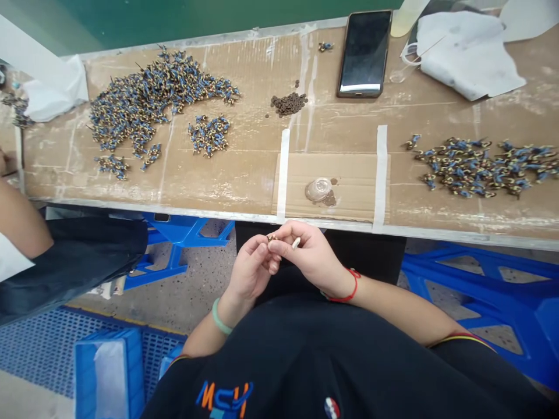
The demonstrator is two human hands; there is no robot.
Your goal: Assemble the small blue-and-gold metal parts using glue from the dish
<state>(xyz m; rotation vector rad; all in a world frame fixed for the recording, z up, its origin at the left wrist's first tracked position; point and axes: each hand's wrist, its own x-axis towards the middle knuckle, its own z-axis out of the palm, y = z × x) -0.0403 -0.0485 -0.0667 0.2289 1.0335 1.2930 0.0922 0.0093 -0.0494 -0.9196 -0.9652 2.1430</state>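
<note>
My left hand (252, 265) and my right hand (312, 253) meet just off the table's front edge. Between their fingertips is a small brown-and-tan figurine (271, 237), mostly covered by the fingers. A pale, blunt-ended stick (296, 242) pokes out from my right hand; its other end is hidden. Both hands have their fingers closed. Beyond them, a small clear cup (321, 187) rests on a cardboard piece (353, 169) with dark wet spots beside it. A pile of small brown discs (289, 104) lies farther back.
Many blue-and-tan figurines (148, 96) are heaped at the left, with a smaller group (209, 135) beside them. More figurines (480, 166) spread at the right. A phone (364, 52) and a white cloth (469, 52) lie at the back. Another person's arm (21, 218) is at left.
</note>
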